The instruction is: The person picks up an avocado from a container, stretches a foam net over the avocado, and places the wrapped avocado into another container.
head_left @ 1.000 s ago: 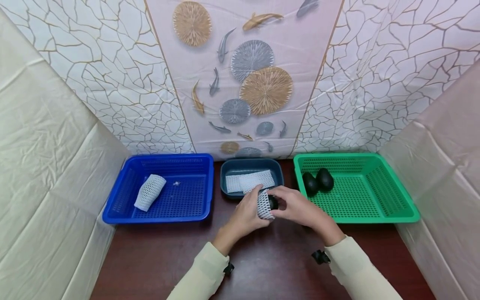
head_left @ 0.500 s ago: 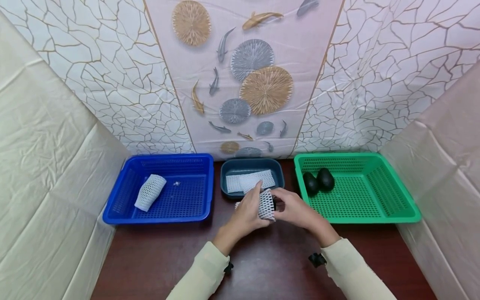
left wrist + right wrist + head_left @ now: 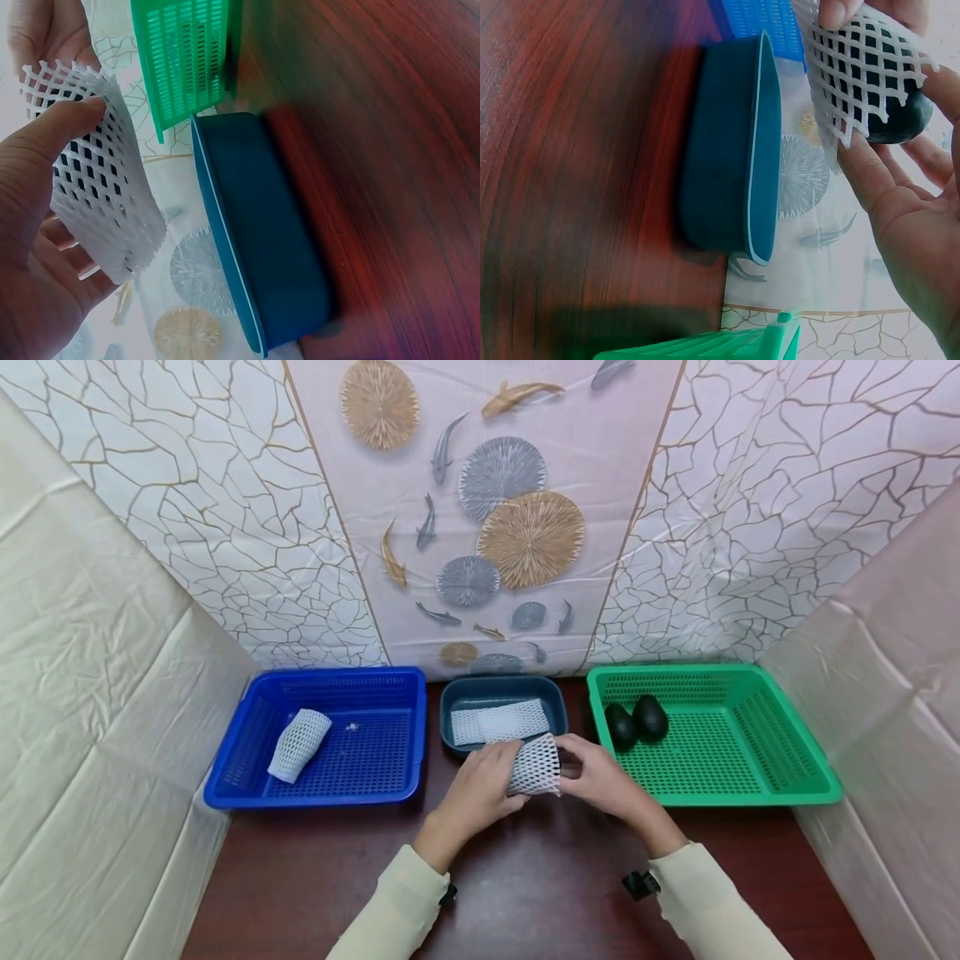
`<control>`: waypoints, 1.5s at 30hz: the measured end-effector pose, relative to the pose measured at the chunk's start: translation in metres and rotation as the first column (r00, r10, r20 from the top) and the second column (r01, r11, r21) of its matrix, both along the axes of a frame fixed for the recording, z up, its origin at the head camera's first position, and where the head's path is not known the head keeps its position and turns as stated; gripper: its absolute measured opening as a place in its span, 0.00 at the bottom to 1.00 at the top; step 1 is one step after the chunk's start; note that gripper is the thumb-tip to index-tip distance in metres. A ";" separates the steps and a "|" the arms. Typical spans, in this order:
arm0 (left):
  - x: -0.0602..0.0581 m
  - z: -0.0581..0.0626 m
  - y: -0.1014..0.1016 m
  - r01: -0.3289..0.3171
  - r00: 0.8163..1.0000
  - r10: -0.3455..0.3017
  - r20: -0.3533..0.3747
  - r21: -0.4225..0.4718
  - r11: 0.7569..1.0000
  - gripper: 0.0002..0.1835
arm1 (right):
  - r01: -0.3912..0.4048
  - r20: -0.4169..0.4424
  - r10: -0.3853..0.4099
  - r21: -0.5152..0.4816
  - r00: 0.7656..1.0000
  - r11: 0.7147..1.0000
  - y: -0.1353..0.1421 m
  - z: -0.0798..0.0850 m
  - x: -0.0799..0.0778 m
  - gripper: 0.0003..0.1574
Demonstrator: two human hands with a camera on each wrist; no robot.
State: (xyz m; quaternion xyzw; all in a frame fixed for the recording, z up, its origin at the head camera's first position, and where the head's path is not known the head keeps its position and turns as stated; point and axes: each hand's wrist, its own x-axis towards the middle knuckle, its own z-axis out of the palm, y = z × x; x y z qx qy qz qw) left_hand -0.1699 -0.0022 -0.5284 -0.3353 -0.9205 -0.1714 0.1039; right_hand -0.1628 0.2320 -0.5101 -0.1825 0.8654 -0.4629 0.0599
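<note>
A white foam net sleeve [image 3: 536, 767] is stretched over a dark avocado [image 3: 901, 120], whose bare end pokes out of the sleeve in the right wrist view. My left hand [image 3: 480, 783] grips the sleeve from the left, thumb across the mesh in the left wrist view. With its fingertips at the sleeve's open edge, my right hand [image 3: 603, 785] holds the avocado's end from the right. Both hands are above the table, in front of a small dark teal bin [image 3: 447, 720]. Inside that bin lie flat foam net sleeves [image 3: 498, 722].
At the left stands a blue basket [image 3: 375, 795] with a sleeved item [image 3: 300, 745] and a small white scrap [image 3: 352, 727] in it. The green basket [image 3: 750, 797] at the right holds two dark avocados [image 3: 649, 718]. A patterned cloth [image 3: 525, 627] hangs behind.
The sleeve has slid rightward over the avocado, covering the dark side that showed between the hands in the head view. My left hand has shifted its hold slightly; the baskets stay put.
</note>
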 end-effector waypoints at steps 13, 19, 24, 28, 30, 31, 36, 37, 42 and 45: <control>0.003 0.001 0.009 -0.001 1.000 0.002 -0.019 0.051 0.999 0.45 | 0.037 0.032 -0.036 -0.035 0.999 0.999 -0.012 -0.004 0.002 0.29; -0.001 0.005 0.010 -0.021 0.993 0.016 0.115 0.042 0.999 0.52 | 0.018 0.001 -0.018 -0.009 1.000 1.000 -0.019 -0.003 0.000 0.31; -0.006 0.013 0.004 -0.040 0.982 0.032 0.185 0.042 0.998 0.50 | 0.018 -0.042 -0.018 0.015 0.999 1.000 -0.025 0.001 -0.001 0.32; -0.010 0.020 -0.004 -0.065 0.979 0.054 0.197 0.051 0.997 0.48 | 0.008 -0.122 -0.005 0.024 0.993 1.000 -0.029 0.005 0.000 0.30; -0.012 0.023 -0.010 -0.084 0.978 0.073 0.195 0.051 0.995 0.47 | 0.005 -0.173 0.001 0.036 0.985 0.999 -0.031 0.006 0.000 0.29; -0.013 0.025 -0.012 -0.094 0.977 0.082 0.197 0.052 0.994 0.47 | 0.006 -0.191 0.001 0.038 0.982 0.999 -0.032 0.006 0.000 0.29; -0.019 0.038 -0.028 -0.142 0.974 0.131 0.186 0.048 0.989 0.46 | 0.039 -0.271 -0.024 0.048 0.962 0.998 -0.036 0.004 -0.001 0.30; -0.021 0.041 -0.032 -0.150 0.974 0.138 0.182 0.052 0.987 0.46 | 0.048 -0.278 -0.033 0.048 0.960 0.998 -0.037 0.004 -0.001 0.31; -0.031 0.058 -0.049 -0.178 0.973 0.167 0.159 0.056 0.983 0.46 | 0.074 -0.279 -0.058 0.049 0.958 0.996 -0.043 0.001 -0.002 0.34; -0.038 0.066 -0.060 -0.191 0.973 0.181 0.145 0.055 0.980 0.46 | 0.063 -0.274 -0.045 0.057 0.961 0.996 -0.050 -0.001 -0.001 0.34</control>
